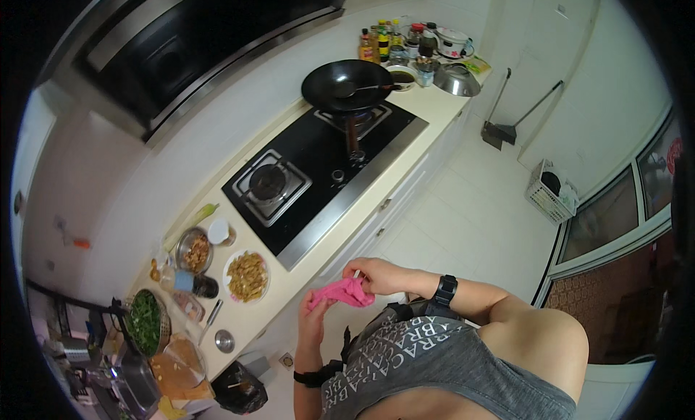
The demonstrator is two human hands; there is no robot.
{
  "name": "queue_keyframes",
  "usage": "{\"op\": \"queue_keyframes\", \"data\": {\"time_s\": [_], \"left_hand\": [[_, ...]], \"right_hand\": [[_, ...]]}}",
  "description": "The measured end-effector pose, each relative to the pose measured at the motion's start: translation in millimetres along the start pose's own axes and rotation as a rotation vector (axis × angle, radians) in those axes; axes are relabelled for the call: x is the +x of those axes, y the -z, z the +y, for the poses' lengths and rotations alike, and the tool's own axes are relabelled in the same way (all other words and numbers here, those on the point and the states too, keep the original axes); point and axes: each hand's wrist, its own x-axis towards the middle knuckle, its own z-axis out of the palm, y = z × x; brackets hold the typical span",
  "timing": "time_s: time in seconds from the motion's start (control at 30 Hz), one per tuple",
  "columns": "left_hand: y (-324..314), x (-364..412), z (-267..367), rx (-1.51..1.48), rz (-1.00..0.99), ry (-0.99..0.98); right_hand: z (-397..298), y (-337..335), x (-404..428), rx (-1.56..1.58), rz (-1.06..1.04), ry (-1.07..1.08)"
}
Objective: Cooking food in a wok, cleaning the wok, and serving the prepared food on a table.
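A bunched pink cloth [346, 292] is stretched between my two hands in front of my body. Its left end is gripped by my left hand [316, 305], while my right hand [370, 274] pinches the right end. Both hands are off the counter's front edge, above the floor. Nearest to them on the counter is a white plate [228, 293] of cooked, sliced food [247, 276]. Farther off, a black wok [339, 97] sits tilted on the far burner of the gas hob [320, 148], with a utensil lying in it. The near burner [267, 182] carries no pan.
On the left counter stand a metal bowl of chopped food [194, 251], a lidded jar [220, 232], a knife [212, 321], a basket of greens [146, 322] and a cutting board [168, 374]. A bin [239, 387] is below. Several bottles [383, 40] and a pot lid [457, 79] occupy the far end.
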Motion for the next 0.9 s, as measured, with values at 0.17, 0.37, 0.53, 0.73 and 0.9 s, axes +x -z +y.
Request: {"op": "queue_keyframes", "data": {"time_s": [0.17, 0.37, 0.53, 0.73, 0.9], "left_hand": [[-108, 85, -5, -0.008, 0.048, -0.023], [-244, 207, -26, 0.337, 0.002, -0.195], [-368, 267, -24, 0.568, -0.218, -0.162], [-418, 340, -23, 0.804, -0.57, -0.2], [-444, 410, -14, 0.617, -0.814, -0.326]], "right_hand": [[67, 118, -25, -0.104, 0.073, 0.047], [124, 264, -60, 0.147, 0.074, 0.067], [154, 345, -65, 0.175, 0.069, -0.076], [243, 413, -57, 0.38, 0.453, 0.038], [273, 473, -25, 0.713, 0.797, -0.002]]}}
